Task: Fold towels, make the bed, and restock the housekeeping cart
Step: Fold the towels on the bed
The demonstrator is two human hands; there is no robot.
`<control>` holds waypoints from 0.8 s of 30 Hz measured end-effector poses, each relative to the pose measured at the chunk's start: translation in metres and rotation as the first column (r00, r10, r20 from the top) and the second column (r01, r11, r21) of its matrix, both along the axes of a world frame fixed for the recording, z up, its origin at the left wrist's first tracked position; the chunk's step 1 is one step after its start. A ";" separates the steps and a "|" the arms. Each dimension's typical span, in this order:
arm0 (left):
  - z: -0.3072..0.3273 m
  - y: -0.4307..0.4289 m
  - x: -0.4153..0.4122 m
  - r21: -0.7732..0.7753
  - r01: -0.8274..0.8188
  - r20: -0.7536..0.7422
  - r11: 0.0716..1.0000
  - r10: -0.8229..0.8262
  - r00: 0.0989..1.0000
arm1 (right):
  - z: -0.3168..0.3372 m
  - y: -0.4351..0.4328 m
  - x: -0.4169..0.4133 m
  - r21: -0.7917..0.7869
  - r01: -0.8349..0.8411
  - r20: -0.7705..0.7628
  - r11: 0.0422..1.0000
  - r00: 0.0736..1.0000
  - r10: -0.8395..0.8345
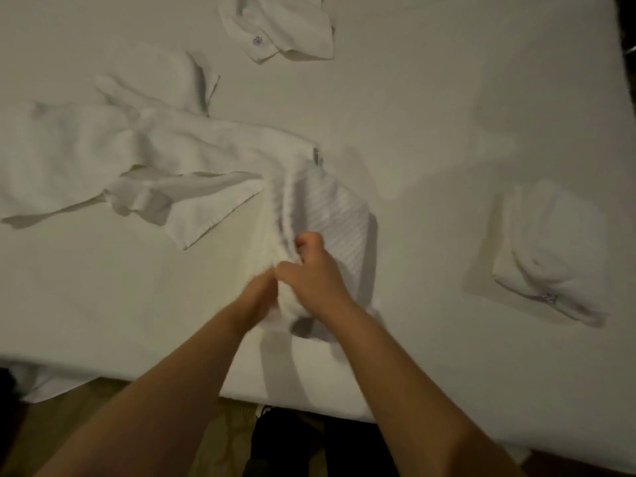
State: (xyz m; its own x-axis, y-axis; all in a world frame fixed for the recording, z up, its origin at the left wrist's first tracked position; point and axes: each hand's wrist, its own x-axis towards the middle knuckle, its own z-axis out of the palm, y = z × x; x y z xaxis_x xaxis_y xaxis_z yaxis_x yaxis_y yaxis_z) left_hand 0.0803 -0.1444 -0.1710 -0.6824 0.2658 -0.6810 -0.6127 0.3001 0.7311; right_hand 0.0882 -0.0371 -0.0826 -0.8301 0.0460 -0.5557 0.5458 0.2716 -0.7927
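Gathering: one ribbed towel, bunched lengthwise at the near edge of the bed. My right hand pinches its end with curled fingers. My left hand, blurred, grips alongside, probably to square the fold. Folded towel lies well apart on the right, kept separate; loose towels wait on the left.

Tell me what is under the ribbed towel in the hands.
Only the sheet shows around the ribbed towel, gripped by the left hand and right hand. Its far end touches the big towel. Anything beneath its bunched folds is covered.
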 end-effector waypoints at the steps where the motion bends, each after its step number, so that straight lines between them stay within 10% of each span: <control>1: 0.002 -0.011 -0.008 0.141 -0.202 0.105 0.969 0.189 0.976 | -0.004 -0.021 -0.004 0.051 -0.070 0.015 0.996 0.997 0.070; 7: -0.008 -0.047 -0.008 0.357 -0.577 0.462 0.734 0.399 0.792 | -0.047 -0.072 -0.002 0.381 -0.085 0.067 0.921 0.996 0.064; 15: -0.001 -0.043 -0.031 0.422 -0.393 0.345 0.817 0.256 0.903 | -0.049 -0.055 0.003 0.306 -0.149 -0.144 0.940 0.969 0.200; 19: -0.018 -0.044 -0.032 0.177 -0.348 0.254 0.920 0.299 0.920 | -0.081 -0.020 0.038 0.740 -0.106 -0.170 0.664 0.926 0.337; 24: -0.017 -0.036 -0.034 0.188 -0.184 0.127 0.965 0.162 0.979 | -0.111 0.000 0.050 0.840 -0.054 -0.130 0.539 0.946 0.297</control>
